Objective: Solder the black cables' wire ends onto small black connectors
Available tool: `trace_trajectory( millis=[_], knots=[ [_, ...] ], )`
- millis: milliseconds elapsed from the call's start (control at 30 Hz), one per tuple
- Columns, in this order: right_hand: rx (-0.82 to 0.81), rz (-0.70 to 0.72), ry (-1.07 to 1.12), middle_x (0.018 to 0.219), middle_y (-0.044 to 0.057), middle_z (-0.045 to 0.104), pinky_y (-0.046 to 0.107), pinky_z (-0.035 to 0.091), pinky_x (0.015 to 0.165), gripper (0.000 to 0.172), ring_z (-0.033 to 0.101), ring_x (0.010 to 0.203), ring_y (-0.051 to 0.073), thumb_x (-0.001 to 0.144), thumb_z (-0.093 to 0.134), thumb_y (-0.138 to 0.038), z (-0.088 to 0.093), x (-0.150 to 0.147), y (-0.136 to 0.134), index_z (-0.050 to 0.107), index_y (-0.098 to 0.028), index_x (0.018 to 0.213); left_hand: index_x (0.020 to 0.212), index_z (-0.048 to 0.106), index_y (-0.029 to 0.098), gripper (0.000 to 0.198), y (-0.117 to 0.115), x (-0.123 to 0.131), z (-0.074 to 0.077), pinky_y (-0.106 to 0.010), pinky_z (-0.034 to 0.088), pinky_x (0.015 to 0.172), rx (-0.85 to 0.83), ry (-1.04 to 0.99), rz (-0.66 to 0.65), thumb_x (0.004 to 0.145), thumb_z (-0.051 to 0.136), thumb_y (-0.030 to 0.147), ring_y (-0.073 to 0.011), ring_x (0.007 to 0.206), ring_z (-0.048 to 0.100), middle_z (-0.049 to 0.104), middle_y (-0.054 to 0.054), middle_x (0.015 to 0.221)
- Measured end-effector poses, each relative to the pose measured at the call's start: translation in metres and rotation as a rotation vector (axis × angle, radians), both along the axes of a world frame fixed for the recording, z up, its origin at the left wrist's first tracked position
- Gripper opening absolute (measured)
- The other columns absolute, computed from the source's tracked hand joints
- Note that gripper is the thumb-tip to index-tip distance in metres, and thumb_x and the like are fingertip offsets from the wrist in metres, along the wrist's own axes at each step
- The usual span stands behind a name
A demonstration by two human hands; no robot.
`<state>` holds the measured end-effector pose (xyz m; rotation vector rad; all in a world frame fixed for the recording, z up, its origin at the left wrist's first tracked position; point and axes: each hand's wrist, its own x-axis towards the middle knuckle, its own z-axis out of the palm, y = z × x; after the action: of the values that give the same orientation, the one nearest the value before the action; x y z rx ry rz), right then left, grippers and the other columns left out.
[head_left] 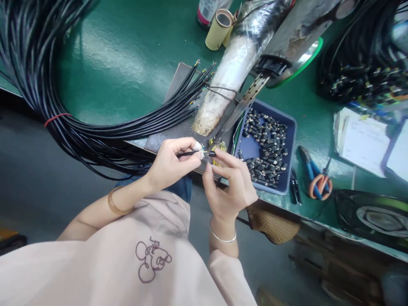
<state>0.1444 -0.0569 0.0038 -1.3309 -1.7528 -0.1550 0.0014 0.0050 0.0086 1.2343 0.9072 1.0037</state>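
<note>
My left hand [170,163] pinches the end of a thin black cable [188,153] between thumb and fingers. My right hand [231,180] meets it from the right, fingertips pinched on a small black connector [211,153] at the cable's stripped tip. Both hands hover at the near edge of a dark work plate [162,138], just below the tip of a soldering iron [237,108]. A large bundle of black cables [95,127] loops from the left onto the plate, its stripped ends fanned out.
A blue tray [255,148] holding several small black connectors sits right of my hands. Blue-handled pliers and orange scissors [318,182] lie beyond it. A wrapped pipe [229,72], tape rolls [219,27], papers [363,140] and more cables [360,63] occupy the green bench.
</note>
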Motion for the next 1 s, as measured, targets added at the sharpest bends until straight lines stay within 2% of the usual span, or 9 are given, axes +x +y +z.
trace_trajectory(
  millis=[133, 233, 300, 367, 467, 533, 633, 767, 1000],
  knots=[
    [-0.022, 0.027, -0.015, 0.107, 0.007, 0.080, 0.025, 0.067, 0.080, 0.019, 0.079, 0.093, 0.016, 0.087, 0.072, -0.006, -0.003, 0.001, -0.001, 0.061, -0.021, 0.089, 0.064, 0.051, 0.017, 0.018, -0.001, -0.004, -0.003, -0.019, 0.032, 0.051, 0.006, 0.072, -0.046, 0.076, 0.060, 0.025, -0.0072, 0.056, 0.037, 0.042, 0.004, 0.059],
    [-0.033, 0.016, 0.090, 0.102, 0.004, 0.080, 0.025, 0.065, 0.075, 0.014, 0.079, 0.093, 0.016, 0.092, 0.068, -0.010, -0.007, 0.003, -0.001, 0.061, -0.022, 0.096, 0.064, 0.051, 0.017, 0.018, -0.004, -0.006, -0.005, -0.019, 0.030, 0.051, 0.045, 0.101, -0.059, 0.079, 0.060, 0.023, -0.0068, 0.056, 0.035, 0.041, 0.004, 0.059],
    [0.018, -0.038, 0.211, 0.091, 0.000, 0.078, 0.022, 0.061, 0.064, 0.009, 0.079, 0.082, 0.014, 0.097, 0.063, -0.015, -0.008, 0.004, -0.002, 0.061, -0.023, 0.100, 0.066, 0.053, 0.016, 0.016, -0.006, -0.006, -0.005, -0.018, 0.030, 0.050, 0.080, 0.098, -0.057, 0.080, 0.059, 0.021, -0.0063, 0.056, 0.034, 0.042, 0.005, 0.061],
    [0.038, -0.138, 0.277, 0.074, -0.006, 0.070, 0.019, 0.050, 0.050, 0.003, 0.072, 0.060, 0.010, 0.099, 0.062, -0.021, -0.004, 0.006, -0.003, 0.064, -0.022, 0.100, 0.068, 0.055, 0.016, 0.014, -0.009, -0.007, -0.004, -0.018, 0.031, 0.050, 0.143, 0.105, -0.055, 0.081, 0.059, 0.018, -0.0057, 0.055, 0.034, 0.044, 0.005, 0.062],
    [-0.210, -0.147, 0.252, 0.055, -0.010, 0.054, 0.019, 0.034, 0.040, 0.014, 0.047, 0.039, 0.005, 0.097, 0.066, -0.030, 0.007, 0.009, -0.003, 0.069, -0.021, 0.088, 0.070, 0.060, 0.015, 0.013, -0.011, -0.011, -0.002, -0.018, 0.031, 0.049, 0.309, 0.137, -0.061, 0.083, 0.060, 0.015, -0.0050, 0.052, 0.034, 0.046, 0.005, 0.060],
    [-0.396, -0.046, 0.286, 0.052, -0.009, 0.052, 0.020, 0.033, 0.041, 0.023, 0.044, 0.039, 0.005, 0.097, 0.065, -0.031, 0.014, 0.010, -0.002, 0.066, -0.020, 0.077, 0.073, 0.064, 0.014, 0.011, -0.012, -0.014, -0.001, -0.019, 0.031, 0.048, 0.376, 0.146, -0.053, 0.083, 0.063, 0.015, -0.0047, 0.050, 0.034, 0.048, 0.006, 0.058],
    [-0.478, 0.089, 0.420, 0.058, -0.007, 0.061, 0.017, 0.043, 0.047, 0.023, 0.055, 0.046, 0.006, 0.099, 0.062, -0.029, 0.015, 0.010, -0.001, 0.064, -0.021, 0.078, 0.075, 0.065, 0.014, 0.010, -0.012, -0.019, 0.000, -0.018, 0.038, 0.051, 0.249, 0.083, -0.076, 0.084, 0.066, 0.019, -0.0058, 0.052, 0.044, 0.055, 0.004, 0.060],
    [-0.418, 0.155, 0.473, 0.072, -0.005, 0.070, 0.017, 0.052, 0.053, 0.010, 0.067, 0.056, 0.008, 0.098, 0.065, -0.030, 0.007, 0.007, -0.001, 0.069, -0.023, 0.093, 0.073, 0.065, 0.014, 0.015, -0.010, -0.024, 0.001, -0.017, 0.045, 0.052, -0.039, -0.050, -0.217, 0.086, 0.065, 0.022, -0.0066, 0.050, 0.050, 0.058, 0.003, 0.056],
    [-0.453, 0.137, 0.524, 0.068, -0.005, 0.069, 0.019, 0.054, 0.053, 0.018, 0.068, 0.055, 0.010, 0.097, 0.068, -0.040, 0.009, 0.007, -0.001, 0.071, -0.023, 0.091, 0.076, 0.074, 0.012, 0.011, -0.011, -0.025, -0.002, -0.019, 0.055, 0.063, -0.022, -0.089, -0.141, 0.078, 0.073, 0.023, -0.0106, 0.063, 0.064, 0.073, -0.003, 0.072]
  ],
)
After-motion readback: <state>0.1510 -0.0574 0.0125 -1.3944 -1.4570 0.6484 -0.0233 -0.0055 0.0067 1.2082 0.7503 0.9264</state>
